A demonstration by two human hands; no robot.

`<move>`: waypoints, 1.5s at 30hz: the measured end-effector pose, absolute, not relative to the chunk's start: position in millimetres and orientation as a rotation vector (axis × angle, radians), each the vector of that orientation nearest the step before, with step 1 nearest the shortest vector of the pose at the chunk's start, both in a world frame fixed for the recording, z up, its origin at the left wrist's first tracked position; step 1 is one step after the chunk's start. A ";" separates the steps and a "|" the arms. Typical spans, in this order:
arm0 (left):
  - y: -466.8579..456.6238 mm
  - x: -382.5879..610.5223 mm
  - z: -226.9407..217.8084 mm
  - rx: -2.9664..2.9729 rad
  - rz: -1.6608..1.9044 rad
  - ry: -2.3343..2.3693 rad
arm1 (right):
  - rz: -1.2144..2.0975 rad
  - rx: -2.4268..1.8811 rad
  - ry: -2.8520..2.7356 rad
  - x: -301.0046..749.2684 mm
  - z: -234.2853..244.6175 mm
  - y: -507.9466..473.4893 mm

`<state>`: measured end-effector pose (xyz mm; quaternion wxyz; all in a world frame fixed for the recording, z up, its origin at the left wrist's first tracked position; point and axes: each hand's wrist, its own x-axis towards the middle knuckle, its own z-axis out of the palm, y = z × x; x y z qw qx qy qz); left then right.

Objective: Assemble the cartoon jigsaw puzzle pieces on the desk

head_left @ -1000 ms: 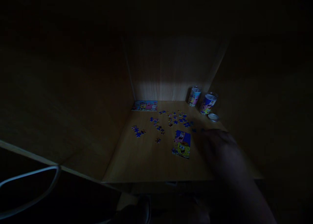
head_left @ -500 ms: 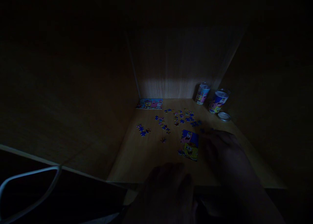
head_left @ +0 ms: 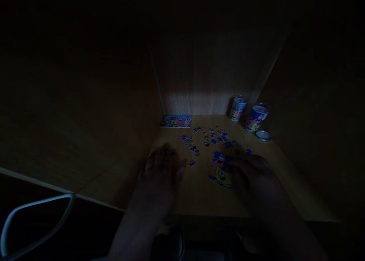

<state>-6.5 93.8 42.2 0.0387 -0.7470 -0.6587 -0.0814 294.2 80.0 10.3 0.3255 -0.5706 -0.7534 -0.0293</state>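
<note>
A partly joined jigsaw puzzle (head_left: 222,173) with a yellow and a pink cartoon figure on blue lies near the front of the wooden surface. My right hand (head_left: 253,173) rests at its right side, fingers stretched out and their tips over its upper right edge; the thumb is lost in the dark. Farther left, my left hand (head_left: 156,173) reaches over a small group of puzzle pieces (head_left: 171,153), its fingers spread and the thumb apart. It covers most of that group. One loose puzzle piece (head_left: 191,163) lies between the hands.
Several loose puzzle pieces (head_left: 221,138) are scattered farther back. A picture strip (head_left: 176,121) lies by the back wall. Two printed cans (head_left: 237,109) (head_left: 257,118) stand at the back right beside a round lid (head_left: 263,135). Wooden walls enclose the surface; a white cable (head_left: 37,202) loops at left.
My left hand has moved forward and left from the front edge to the left group of pieces. My right hand has shifted slightly left, onto the joined puzzle's edge.
</note>
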 end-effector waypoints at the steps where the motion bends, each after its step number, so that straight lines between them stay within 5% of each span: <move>1: 96.5 -6.0 44.6 -2.301 -0.242 -2.029 | -0.076 -1.495 -1.977 294.1 10.3 79.9; 38: 131.3 17.1 35.6 -2.524 -0.438 -1.702 | -0.009 -1.626 -2.009 281.8 18.5 78.5; 45: 119.2 36.3 50.3 -2.595 -0.851 -1.511 | -0.016 -1.596 -2.012 281.3 20.0 78.3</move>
